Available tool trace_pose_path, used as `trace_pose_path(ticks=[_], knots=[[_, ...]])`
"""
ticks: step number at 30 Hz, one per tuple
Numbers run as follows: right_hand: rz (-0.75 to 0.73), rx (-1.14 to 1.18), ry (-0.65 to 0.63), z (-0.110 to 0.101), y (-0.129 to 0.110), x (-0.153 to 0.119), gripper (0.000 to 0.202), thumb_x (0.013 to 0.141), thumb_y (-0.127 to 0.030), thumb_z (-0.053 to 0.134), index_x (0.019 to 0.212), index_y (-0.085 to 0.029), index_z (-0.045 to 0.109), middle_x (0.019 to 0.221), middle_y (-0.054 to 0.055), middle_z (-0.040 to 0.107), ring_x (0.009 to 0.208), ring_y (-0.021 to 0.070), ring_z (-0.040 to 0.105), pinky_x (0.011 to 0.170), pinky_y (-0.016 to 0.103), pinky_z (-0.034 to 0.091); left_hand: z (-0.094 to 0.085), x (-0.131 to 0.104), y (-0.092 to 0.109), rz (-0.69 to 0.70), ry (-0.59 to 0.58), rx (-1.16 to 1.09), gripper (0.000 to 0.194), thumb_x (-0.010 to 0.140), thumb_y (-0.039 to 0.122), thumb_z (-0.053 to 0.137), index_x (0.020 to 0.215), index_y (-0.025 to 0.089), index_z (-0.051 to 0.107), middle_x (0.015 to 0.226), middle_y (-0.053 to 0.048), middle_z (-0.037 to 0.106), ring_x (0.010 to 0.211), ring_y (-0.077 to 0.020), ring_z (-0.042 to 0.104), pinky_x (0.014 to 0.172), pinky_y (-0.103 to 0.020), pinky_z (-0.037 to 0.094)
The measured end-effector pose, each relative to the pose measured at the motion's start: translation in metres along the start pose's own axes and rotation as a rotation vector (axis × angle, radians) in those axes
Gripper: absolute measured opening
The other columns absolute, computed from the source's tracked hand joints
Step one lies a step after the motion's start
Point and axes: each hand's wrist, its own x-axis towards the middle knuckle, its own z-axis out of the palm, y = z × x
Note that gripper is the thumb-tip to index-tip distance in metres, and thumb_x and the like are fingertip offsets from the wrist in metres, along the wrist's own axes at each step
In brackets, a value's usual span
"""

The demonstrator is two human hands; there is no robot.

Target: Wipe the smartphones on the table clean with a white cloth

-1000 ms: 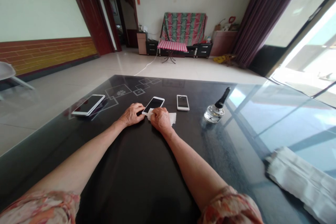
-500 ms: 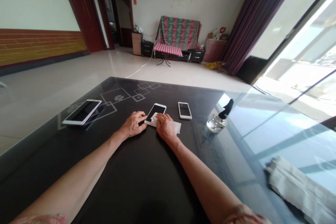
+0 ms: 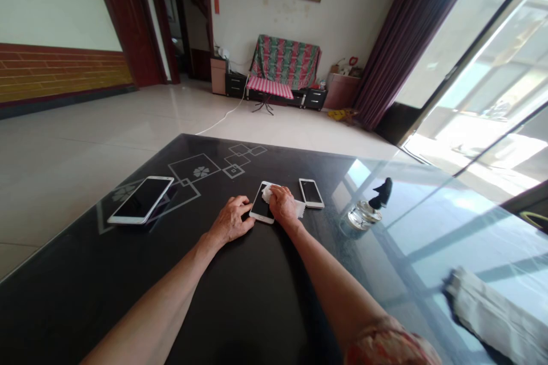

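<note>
A white-framed smartphone (image 3: 260, 210) lies screen up on the dark table in front of me. My left hand (image 3: 232, 220) rests at its left side, with fingertips and thumb against the edge, holding it. Bunched under the fingers of my right hand (image 3: 282, 203) is a white tissue (image 3: 299, 209), pressed on the upper right part of the screen; its serrated end sticks out to the right. Just right of that hand lies a smaller white phone (image 3: 311, 193). Farther left is a white tablet (image 3: 142, 201) with a dark screen.
A clear glass bottle (image 3: 363, 215) with a black spray top stands on the right of the glossy table (image 3: 240, 308). A folded pale cloth (image 3: 496, 311) lies near the right edge. Beyond the table are a small striped table (image 3: 270, 87) and a purple curtain (image 3: 411, 40).
My right hand has slid the tissue from the lower part of the phone screen to its upper part. The left hand stays at the phone's edge. The camera view has tilted up slightly.
</note>
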Motion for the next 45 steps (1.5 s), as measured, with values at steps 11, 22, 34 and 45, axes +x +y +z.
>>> trace_pose_path(ticks=[11, 22, 34, 45], knots=[[0.041, 0.022, 0.035, 0.01, 0.007, 0.02, 0.032, 0.082, -0.009, 0.045, 0.095, -0.022, 0.071, 0.112, 0.003, 0.069, 0.106, 0.0168, 0.06, 0.102, 0.03, 0.037, 0.001, 0.0, 0.003, -0.036, 0.042, -0.034, 0.024, 0.076, 0.021, 0.062, 0.098, 0.023, 0.072, 0.103, -0.007, 0.06, 0.089, -0.0223, 0.056, 0.083, -0.037, 0.052], [-0.023, 0.046, 0.058, 0.009, 0.008, 0.02, 0.032, 0.078, -0.006, 0.045, 0.087, -0.021, 0.071, 0.105, 0.003, 0.071, 0.099, 0.0155, 0.064, 0.097, 0.026, 0.039, 0.001, 0.001, -0.002, 0.002, 0.025, -0.022, 0.025, 0.077, 0.024, 0.061, 0.099, 0.023, 0.071, 0.104, -0.007, 0.061, 0.091, -0.0219, 0.058, 0.083, -0.036, 0.051], [-0.032, 0.066, 0.061, 0.008, 0.006, 0.017, 0.027, 0.079, -0.008, 0.046, 0.081, -0.02, 0.07, 0.104, 0.003, 0.071, 0.097, 0.0156, 0.063, 0.098, 0.026, 0.037, -0.001, 0.001, -0.002, 0.012, 0.006, 0.011, 0.027, 0.076, 0.025, 0.058, 0.099, 0.018, 0.071, 0.107, -0.008, 0.062, 0.092, -0.0221, 0.058, 0.085, -0.035, 0.05], [-0.027, 0.056, 0.039, 0.008, 0.007, 0.016, 0.029, 0.081, -0.009, 0.046, 0.094, -0.018, 0.07, 0.11, 0.006, 0.069, 0.103, 0.0174, 0.06, 0.099, 0.028, 0.037, -0.001, 0.0, 0.0, 0.005, -0.001, 0.019, 0.027, 0.079, 0.026, 0.057, 0.1, 0.018, 0.07, 0.108, -0.008, 0.061, 0.092, -0.0216, 0.058, 0.085, -0.035, 0.05]])
